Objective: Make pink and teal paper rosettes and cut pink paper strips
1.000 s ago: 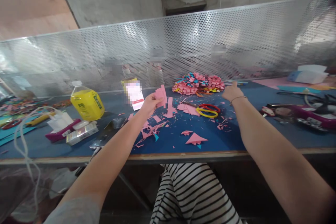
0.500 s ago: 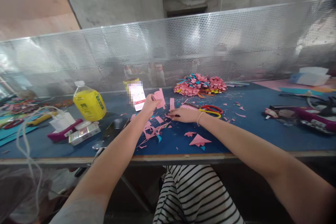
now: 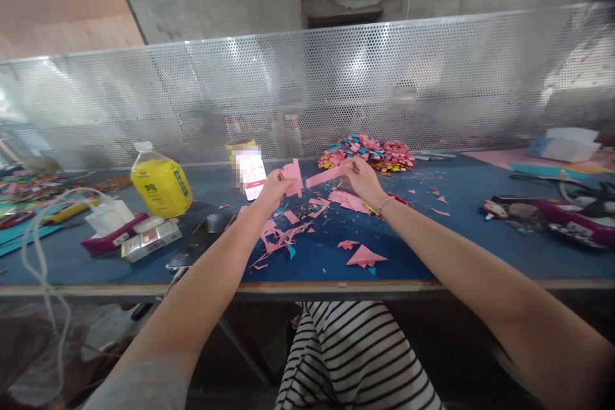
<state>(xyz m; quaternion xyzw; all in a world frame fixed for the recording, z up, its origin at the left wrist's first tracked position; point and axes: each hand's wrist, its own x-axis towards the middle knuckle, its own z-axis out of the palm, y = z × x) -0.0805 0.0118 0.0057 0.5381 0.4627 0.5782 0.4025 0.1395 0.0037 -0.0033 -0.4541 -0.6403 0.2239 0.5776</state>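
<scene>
My left hand (image 3: 272, 186) is closed on a small stack of pink paper pieces (image 3: 292, 177), held above the blue table (image 3: 480, 230). My right hand (image 3: 362, 179) pinches one end of a long pink paper strip (image 3: 324, 175), lifted off the table just right of the stack. Below both hands lie loose pink paper pieces (image 3: 346, 200) and thin pink offcuts (image 3: 278, 237). Red and yellow scissors (image 3: 398, 200) lie mostly hidden behind my right wrist. A folded pink triangle (image 3: 365, 257) rests near the front edge.
A heap of folded pink and blue paper shapes (image 3: 368, 154) sits at the back by the perforated metal screen (image 3: 336, 90). A yellow bottle (image 3: 161, 182), a tissue pack (image 3: 108, 227) and a phone (image 3: 202, 240) stand left. Cables and a pink case (image 3: 552, 214) lie right.
My right hand came back from the far heap, dropped to the table among the pink pieces, then lifted a long pink strip toward the stack in my left hand.
</scene>
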